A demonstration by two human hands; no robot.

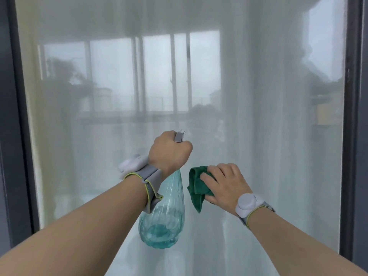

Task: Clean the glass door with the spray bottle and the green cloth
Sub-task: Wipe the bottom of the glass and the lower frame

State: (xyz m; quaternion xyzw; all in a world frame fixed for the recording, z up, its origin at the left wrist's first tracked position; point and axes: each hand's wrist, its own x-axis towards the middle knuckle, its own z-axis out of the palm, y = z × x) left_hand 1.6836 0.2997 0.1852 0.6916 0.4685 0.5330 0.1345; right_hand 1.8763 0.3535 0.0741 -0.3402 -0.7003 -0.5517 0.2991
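Note:
The glass door (258,96) fills the view, with a white sheer curtain behind it and a reflection of windows in it. My left hand (169,151) grips the head of a clear teal spray bottle (165,220). Its grey nozzle pokes out above my fingers toward the glass, and the ribbed body hangs below my wrist with a little liquid at the bottom. My right hand (224,184) holds a crumpled green cloth (197,186) low on the pane, just right of the bottle. Both wrists wear grey bands with white sensors.
Dark grey door frame (18,136) runs down the left side, and a second dark frame post (356,136) runs down the right. The curtain behind the glass hangs in vertical folds to the bottom of the view.

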